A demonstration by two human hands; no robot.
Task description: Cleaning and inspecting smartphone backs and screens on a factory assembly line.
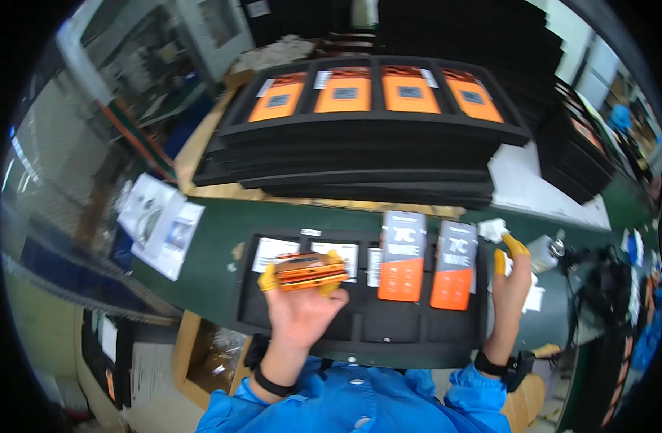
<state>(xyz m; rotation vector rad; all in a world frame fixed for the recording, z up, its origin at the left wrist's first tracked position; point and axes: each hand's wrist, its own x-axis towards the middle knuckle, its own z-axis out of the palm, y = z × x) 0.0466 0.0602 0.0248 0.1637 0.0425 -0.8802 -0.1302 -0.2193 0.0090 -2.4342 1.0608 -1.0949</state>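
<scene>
My left hand [302, 314], with yellow finger cots, grips a small stack of shiny orange-and-dark slabs [311, 271]; their layered edges face me, and blur hides their exact kind. The stack is above the left part of a black compartment tray [338, 328]. On the tray's right half lie two phone-like slabs with grey-and-orange printed fronts, a left one [402, 256] and a right one [453, 265]. My right hand [513, 285] is raised at the tray's right edge, yellow-tipped fingers apart and nothing seen in them. Crumpled white tissue [492, 229] lies beside those fingertips.
Behind the tray rises a pile of black trays [345, 162], the top one holding several orange slabs [343, 90]. Printed sheets [161, 227] lie at left. A metal-topped bottle [544, 252] stands at right. An open cardboard box [212, 353] sits low at left.
</scene>
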